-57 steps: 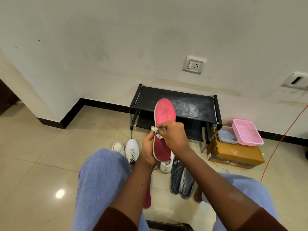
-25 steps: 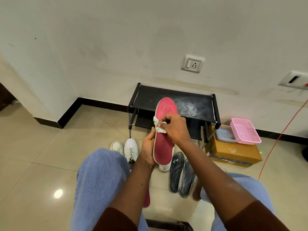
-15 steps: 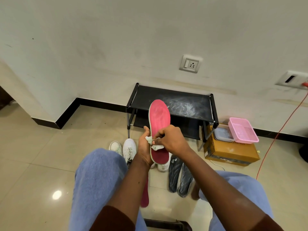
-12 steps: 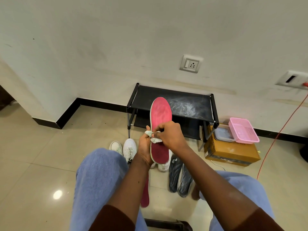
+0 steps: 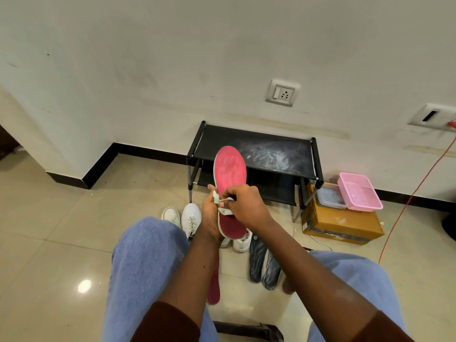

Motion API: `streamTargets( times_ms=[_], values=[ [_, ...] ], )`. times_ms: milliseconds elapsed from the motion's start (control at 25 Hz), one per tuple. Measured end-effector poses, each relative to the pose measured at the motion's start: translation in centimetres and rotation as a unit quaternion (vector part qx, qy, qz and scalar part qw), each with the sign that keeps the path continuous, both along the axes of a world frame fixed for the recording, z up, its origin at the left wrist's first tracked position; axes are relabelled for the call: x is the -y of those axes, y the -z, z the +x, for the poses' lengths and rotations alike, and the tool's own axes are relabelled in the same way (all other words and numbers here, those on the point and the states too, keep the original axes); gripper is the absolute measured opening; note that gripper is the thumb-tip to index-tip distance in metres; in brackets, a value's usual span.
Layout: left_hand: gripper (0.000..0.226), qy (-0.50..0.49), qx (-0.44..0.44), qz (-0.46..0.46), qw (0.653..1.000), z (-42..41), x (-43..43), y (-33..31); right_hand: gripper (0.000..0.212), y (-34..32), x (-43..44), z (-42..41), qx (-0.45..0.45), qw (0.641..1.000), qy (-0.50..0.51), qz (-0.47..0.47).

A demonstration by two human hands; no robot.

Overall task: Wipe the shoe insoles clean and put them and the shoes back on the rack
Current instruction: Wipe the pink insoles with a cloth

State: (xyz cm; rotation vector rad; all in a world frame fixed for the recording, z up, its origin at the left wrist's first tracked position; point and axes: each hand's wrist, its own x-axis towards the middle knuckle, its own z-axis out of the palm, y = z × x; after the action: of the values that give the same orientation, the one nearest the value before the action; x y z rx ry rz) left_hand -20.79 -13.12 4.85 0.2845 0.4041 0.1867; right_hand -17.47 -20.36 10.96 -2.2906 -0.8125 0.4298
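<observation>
Sitting low, two blue-trousered knees (image 5: 145, 267) frame the tiled floor (image 5: 49, 218), where one flat pink insole (image 5: 214, 285) and two dark grey insoles (image 5: 256, 260) lie. Up a bit: left hand (image 5: 211, 218) grips a second pink foam insole (image 5: 230, 169) upright by its heel end, while right hand (image 5: 246, 206) pinches one small white cloth (image 5: 223, 206) against it. Two white sneakers (image 5: 191, 218) stand left; the hands hide more white shoes. Beyond, one dusty black two-shelf rack (image 5: 271, 144), one brown cardboard box (image 5: 340, 223), one pink plastic basket (image 5: 359, 191).
</observation>
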Motion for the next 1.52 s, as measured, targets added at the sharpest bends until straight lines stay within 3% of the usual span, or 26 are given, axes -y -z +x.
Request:
streamTargets(
  times_ms=[360,600,880,1080,1280,1520],
  values=[
    [0.067,-0.021,-0.060,0.016,0.998,-0.3,-1.4,2.3,0.017,0.4,1.8,-2.4,0.031,0.986,-0.161,-0.033],
    [0.073,0.000,-0.035,0.003,0.999,0.2,-0.1,0.9,0.017,0.7,1.1,-0.7,0.078,0.994,-0.071,-0.031],
    [0.033,0.012,0.039,-0.006,0.999,-0.2,0.9,-0.2,0.014,-0.1,-0.7,1.7,0.070,0.997,0.041,0.011],
    [0.065,0.002,0.000,-0.026,1.000,0.0,0.4,0.2,0.015,-0.5,0.0,0.3,0.028,0.999,0.026,-0.026],
    [0.074,0.013,-0.027,0.030,0.999,-0.1,0.2,0.2,0.015,-0.9,1.4,-0.4,0.021,0.991,-0.047,-0.123],
    [0.061,0.046,0.022,0.017,0.999,-0.2,0.2,-0.6,0.014,-0.9,0.8,0.0,0.021,0.999,0.035,-0.028]
  ],
)
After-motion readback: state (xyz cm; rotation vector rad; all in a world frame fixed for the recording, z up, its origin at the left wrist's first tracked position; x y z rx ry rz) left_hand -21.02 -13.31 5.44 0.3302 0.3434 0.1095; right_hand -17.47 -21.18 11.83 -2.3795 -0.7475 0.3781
